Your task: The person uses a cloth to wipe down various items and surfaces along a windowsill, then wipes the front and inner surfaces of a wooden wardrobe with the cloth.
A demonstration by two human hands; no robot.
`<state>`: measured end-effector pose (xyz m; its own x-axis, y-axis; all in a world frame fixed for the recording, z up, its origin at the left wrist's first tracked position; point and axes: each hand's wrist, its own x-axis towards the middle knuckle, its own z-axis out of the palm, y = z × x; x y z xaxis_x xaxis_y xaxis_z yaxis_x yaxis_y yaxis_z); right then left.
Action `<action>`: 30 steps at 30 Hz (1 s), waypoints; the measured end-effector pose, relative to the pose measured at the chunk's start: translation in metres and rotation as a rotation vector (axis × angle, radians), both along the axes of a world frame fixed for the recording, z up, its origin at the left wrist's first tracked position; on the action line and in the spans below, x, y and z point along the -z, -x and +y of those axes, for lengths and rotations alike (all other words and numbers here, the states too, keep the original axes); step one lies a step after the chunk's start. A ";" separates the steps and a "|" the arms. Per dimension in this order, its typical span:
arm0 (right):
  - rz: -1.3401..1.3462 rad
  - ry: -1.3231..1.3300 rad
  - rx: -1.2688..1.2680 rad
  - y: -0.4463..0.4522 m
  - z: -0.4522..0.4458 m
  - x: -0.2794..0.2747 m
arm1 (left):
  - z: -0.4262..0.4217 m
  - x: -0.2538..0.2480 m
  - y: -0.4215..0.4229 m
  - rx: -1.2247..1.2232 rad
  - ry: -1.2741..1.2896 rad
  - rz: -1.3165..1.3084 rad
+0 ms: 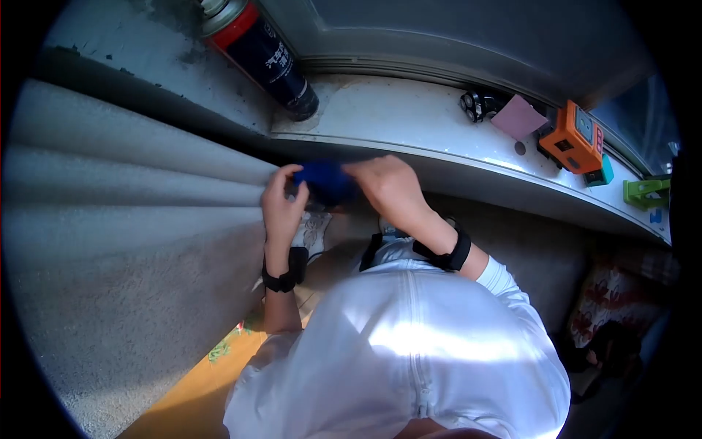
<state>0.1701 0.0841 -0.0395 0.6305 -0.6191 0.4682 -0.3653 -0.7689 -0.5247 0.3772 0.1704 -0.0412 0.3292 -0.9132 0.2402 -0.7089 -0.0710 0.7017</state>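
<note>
two hands: both at the blue thing [324, 181], one at each end.
left hand [281, 201]: thumb and a finger parted around the near end, gripping it.
right hand [391, 190]: fingertips closed on the other end, pinching; the exact grip is blurred.
blue thing: between the hands, its long axis seemingly running across from one to the other; neither hand is clearly nearer. it looks soft, but blur hides what it is.
sill [380, 110]: just beyond the hands, its front edge past the blue thing.
can [270, 66]: at the sill's left end.
sill, right part: pink paper [520, 117], orange box [574, 139], green clip [646, 192].
curtain [131, 175]: pale folds beside the left hand.
</note>
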 end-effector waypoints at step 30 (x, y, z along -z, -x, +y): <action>-0.198 -0.551 0.021 0.033 -0.004 -0.002 | 0.001 0.006 -0.016 -0.035 0.040 0.437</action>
